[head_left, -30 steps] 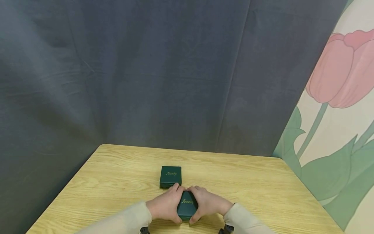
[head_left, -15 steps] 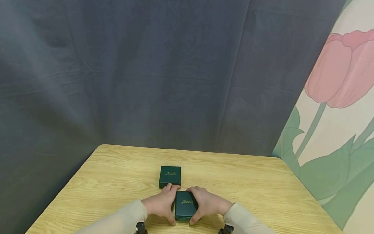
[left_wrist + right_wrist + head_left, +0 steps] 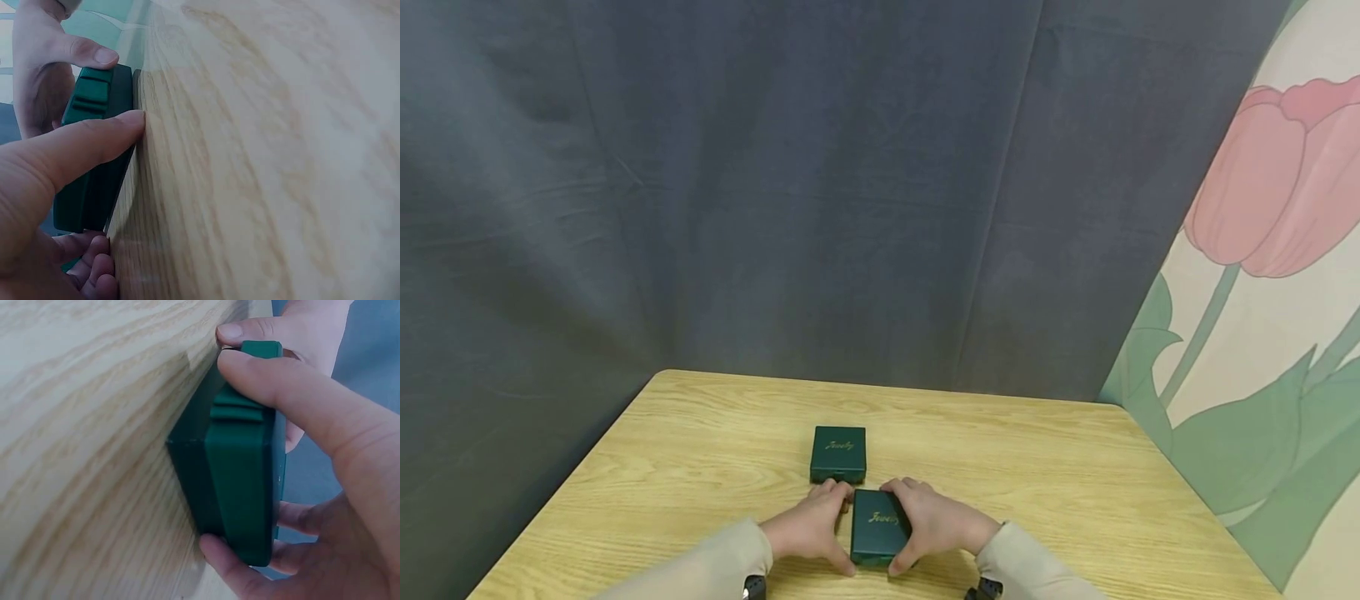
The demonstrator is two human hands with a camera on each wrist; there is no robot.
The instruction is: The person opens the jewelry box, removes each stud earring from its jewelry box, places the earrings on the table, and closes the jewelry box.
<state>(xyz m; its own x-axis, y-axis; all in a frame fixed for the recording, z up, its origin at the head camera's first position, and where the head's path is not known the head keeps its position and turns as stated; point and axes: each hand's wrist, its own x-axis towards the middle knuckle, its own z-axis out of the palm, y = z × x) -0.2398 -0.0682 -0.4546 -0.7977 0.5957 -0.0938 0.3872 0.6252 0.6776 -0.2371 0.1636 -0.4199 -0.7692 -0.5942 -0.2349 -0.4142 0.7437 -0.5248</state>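
A dark green jewelry box [image 3: 877, 533] with gold script on its lid sits on the wooden table near its front. My right hand [image 3: 942, 521] grips it from the right, thumb on the front face and fingers round the back edge. Beside the box's left edge is my left hand [image 3: 811, 527], its thumb and fingers spread with a narrow gap to the box in the head view. In the left wrist view, the left thumb [image 3: 94, 147] overlaps the box's front. The right wrist view shows the right thumb [image 3: 269, 381] across the box's front near its raised clasp [image 3: 237, 407].
A second green jewelry box [image 3: 838, 452] with the same gold script stands just behind, slightly left, close to the left fingertips. The wooden table [image 3: 1037, 467] extends around both. A dark curtain [image 3: 850, 208] hangs behind, and a tulip-painted wall [image 3: 1262, 333] is at right.
My left hand has let go of the nearer jewelry box and moved a little left, uncovering its left side. The right hand keeps its grip, and both boxes stay in place.
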